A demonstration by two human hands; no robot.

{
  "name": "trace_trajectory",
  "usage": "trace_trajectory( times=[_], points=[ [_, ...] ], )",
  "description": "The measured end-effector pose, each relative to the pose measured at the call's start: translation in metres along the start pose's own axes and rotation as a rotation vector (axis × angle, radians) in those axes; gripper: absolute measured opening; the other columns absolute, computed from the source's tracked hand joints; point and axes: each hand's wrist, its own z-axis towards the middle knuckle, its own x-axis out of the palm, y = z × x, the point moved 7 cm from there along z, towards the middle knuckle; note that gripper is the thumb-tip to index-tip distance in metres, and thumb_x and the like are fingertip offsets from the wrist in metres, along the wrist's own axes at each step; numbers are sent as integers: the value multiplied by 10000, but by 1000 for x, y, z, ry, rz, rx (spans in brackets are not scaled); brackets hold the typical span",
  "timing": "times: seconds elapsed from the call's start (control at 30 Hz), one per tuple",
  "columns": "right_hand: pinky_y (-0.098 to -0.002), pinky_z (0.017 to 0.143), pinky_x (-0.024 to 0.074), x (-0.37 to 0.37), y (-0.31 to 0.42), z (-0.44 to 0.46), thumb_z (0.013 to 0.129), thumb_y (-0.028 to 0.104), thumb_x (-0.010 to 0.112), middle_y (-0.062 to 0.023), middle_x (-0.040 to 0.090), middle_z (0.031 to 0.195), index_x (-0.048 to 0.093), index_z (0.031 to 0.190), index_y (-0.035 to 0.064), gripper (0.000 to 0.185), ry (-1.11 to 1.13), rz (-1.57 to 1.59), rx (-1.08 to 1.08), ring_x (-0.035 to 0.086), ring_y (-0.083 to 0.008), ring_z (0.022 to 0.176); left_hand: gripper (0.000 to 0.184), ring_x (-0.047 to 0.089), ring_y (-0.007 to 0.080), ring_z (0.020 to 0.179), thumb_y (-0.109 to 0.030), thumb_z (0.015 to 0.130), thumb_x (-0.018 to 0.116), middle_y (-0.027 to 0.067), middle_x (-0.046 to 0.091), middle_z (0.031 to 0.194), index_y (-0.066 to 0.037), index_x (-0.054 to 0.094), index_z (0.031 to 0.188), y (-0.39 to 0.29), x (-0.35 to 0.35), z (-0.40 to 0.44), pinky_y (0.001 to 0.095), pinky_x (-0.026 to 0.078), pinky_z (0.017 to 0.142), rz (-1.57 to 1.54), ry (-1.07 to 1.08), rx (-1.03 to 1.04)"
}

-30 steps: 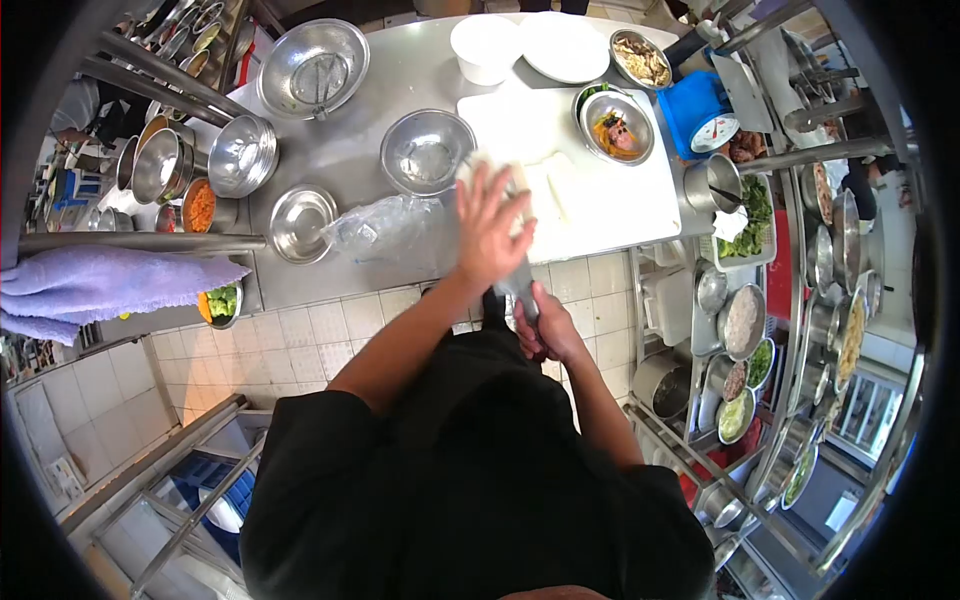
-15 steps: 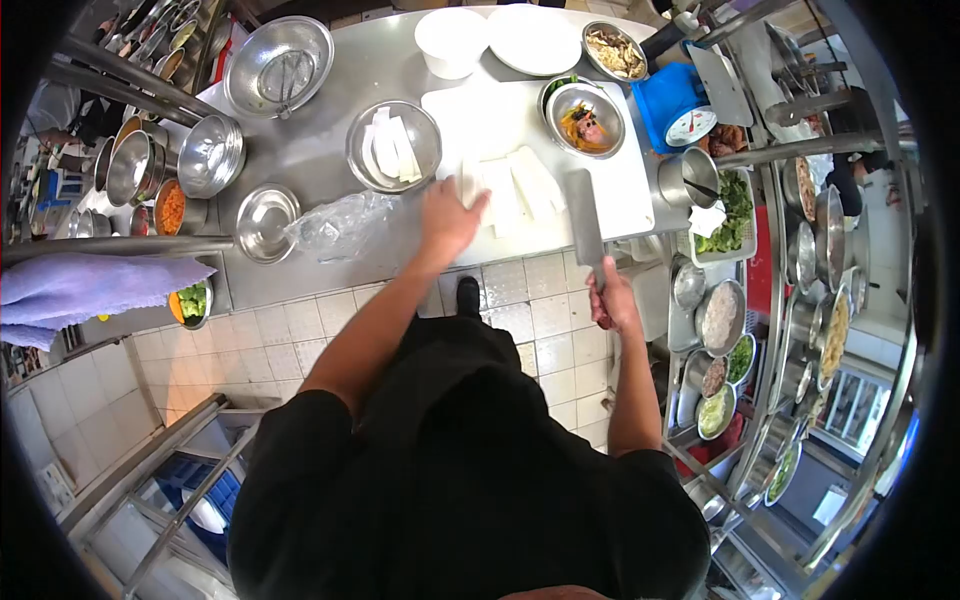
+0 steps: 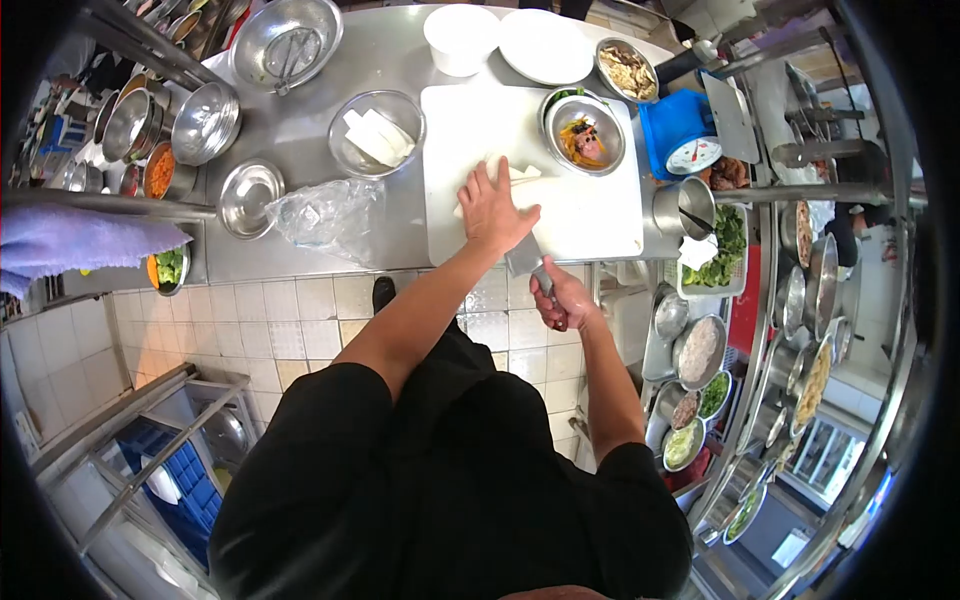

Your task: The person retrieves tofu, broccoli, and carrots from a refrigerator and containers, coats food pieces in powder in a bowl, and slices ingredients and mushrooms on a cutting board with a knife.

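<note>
My left hand (image 3: 493,207) lies with its fingers spread over white pieces (image 3: 524,175) on the white cutting board (image 3: 610,235). In my right hand (image 3: 566,300), at the board's front edge, is the handle of a cleaver (image 3: 524,256); its blade points toward the board and runs partly beneath my left hand. More white pieces (image 3: 378,136) rest in a metal bowl (image 3: 336,160) left of the board. On the board's back right, a metal bowl (image 3: 618,150) holds orange strips and something pink.
A clear plastic bag (image 3: 328,220) and an empty metal bowl (image 3: 250,198) are at the left. Behind the board stand a white tub (image 3: 460,40) and white plates (image 3: 545,46). A blue scale (image 3: 680,125) and a metal pot (image 3: 684,208) stand to the right.
My right hand has brought the cleaver left, from beside the white pieces to near my left hand. My left hand has come from the board's left edge onto the pieces. The view has shifted.
</note>
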Motion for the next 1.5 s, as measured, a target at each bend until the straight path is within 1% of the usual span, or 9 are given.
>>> trace_trajectory(
  times=[0.37,0.7,0.83,0.9,0.93,1.1,1.23,1.4,1.5],
  points=[
    [-286,320,313,121,51,-20,963,610,328,-7,362,489,516,850,83,571,162,-38,-76,310,-124,321,752,402,417,1179,-380,719,676,263,404,1315,-140,449,1395,36,-147,-4,563,338,933,31,-387,67],
    [-327,371,352,142,62,4,954,606,373,-16,402,520,512,913,72,554,-21,28,-81,343,-145,352,592,433,343,1267,-391,805,639,145,476,1379,-183,516,1345,181,-158,82,485,362,1006,175,79,-143],
    [-350,375,383,82,50,-14,961,597,363,-20,422,521,524,905,81,543,-231,-142,-281,401,-148,356,367,650,295,962,-369,814,662,89,664,1131,-163,674,1118,237,-264,80,369,506,862,-122,-362,-20],
    [-387,498,477,44,60,-17,947,515,458,-141,586,618,589,930,25,508,-592,-718,-554,563,-281,494,417,641,335,988,-430,868,580,147,672,1049,-65,666,1051,281,-331,73,420,518,821,226,-525,-375],
    [-392,560,505,41,72,-29,933,485,499,-190,636,680,613,941,7,491,-845,-1078,-713,610,-334,575,466,634,343,1013,-442,876,556,172,655,1090,-27,654,1066,347,-314,99,439,514,835,392,-168,-402],
    [-422,862,493,-19,75,-14,785,329,702,-171,659,1036,672,1038,72,362,-984,-1211,-631,624,-338,974,326,626,384,938,-293,869,564,227,651,1018,-11,690,972,434,-318,119,473,502,805,446,-114,-216],
    [-327,799,518,29,169,-135,737,280,767,-124,686,971,672,1054,47,404,-813,-840,-639,656,-207,883,319,623,407,898,-305,911,525,233,650,973,-32,653,1015,388,-350,110,512,484,810,434,-330,-192],
    [-272,637,456,149,301,-466,890,251,591,-39,660,792,672,804,23,256,-1069,-769,-1888,588,-127,700,368,605,448,859,-320,951,489,264,641,920,24,611,989,367,-396,92,533,450,736,187,-687,-226],
    [-324,841,503,192,390,-502,880,420,627,-129,634,1003,592,1212,35,509,-1258,-1225,-1714,592,-189,837,307,616,271,708,-281,887,628,154,648,806,24,617,912,314,-396,60,392,468,643,-8,-638,-182]
  ],
)
